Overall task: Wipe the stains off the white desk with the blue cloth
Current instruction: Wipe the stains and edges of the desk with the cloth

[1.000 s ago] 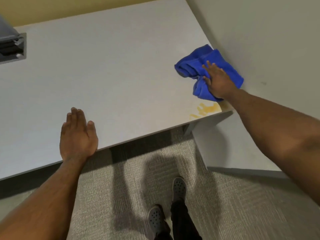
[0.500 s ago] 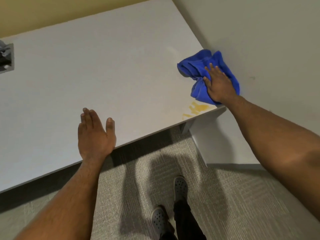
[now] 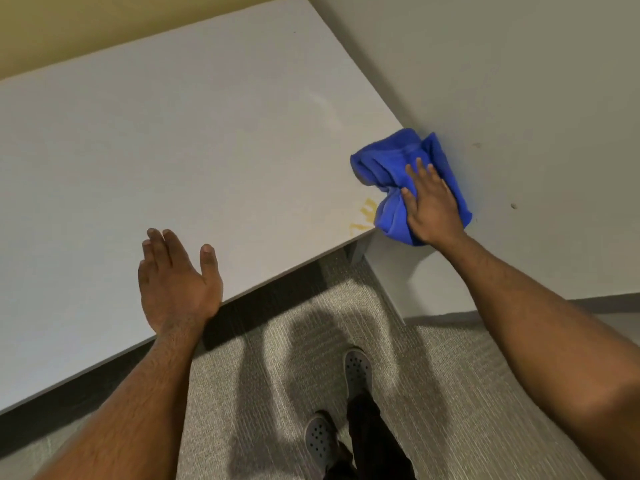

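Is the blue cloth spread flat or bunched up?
Bunched up: the blue cloth shows thick folds and lumps under the right hand, at the white desk's corner.

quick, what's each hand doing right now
Left hand: open, flat on the desk, holding nothing.
Right hand: open, pressing the blue cloth down at the desk's corner.

Bare desk (image 3: 207, 133) leftward; wall (image 3: 519, 98) tight along right.
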